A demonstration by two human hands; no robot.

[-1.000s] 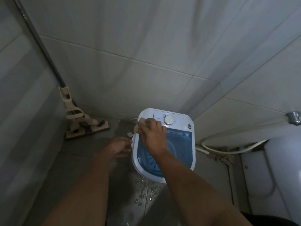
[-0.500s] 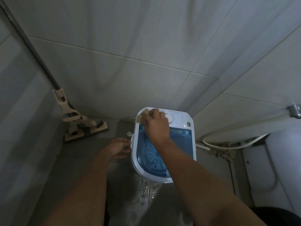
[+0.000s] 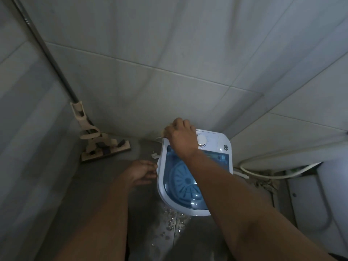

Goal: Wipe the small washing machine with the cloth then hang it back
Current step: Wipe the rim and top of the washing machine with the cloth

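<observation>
The right hand (image 3: 180,137) has travelled from the front of the control panel, where it was a second ago, out to the rear left corner of the small washing machine (image 3: 194,172), and now sits over that corner right against the tiled wall (image 3: 169,72). Its fingers are curled down over the cloth (image 3: 163,132), of which only a pale scrap shows past the knuckles on the left side (the rest is hidden under the hand). The timer dial (image 3: 202,140), half covered half a second back, is now in plain sight just to the right of the hand, so the wipe seems to have cleared the left part of the panel and reached its edge.

The left hand (image 3: 142,173) has stayed where it was, low beside the machine's left wall, fingers loose and fairly straight, their tips at or very near the white rim; I cannot tell whether they truly touch it. It holds nothing.

The blue transparent lid (image 3: 178,178) and the front rim look untouched by the cloth at this point, so the wiping is, by my reckoning, in its early part, and hanging the cloth back is not yet in hand. The machine stands on the floor (image 3: 105,185) in the corner of the room, with water droplets (image 3: 171,221) scattered at its near edge, a flat mop (image 3: 105,147) leaning towards the left wall, and a white hose (image 3: 263,174) trailing off to the right.
</observation>
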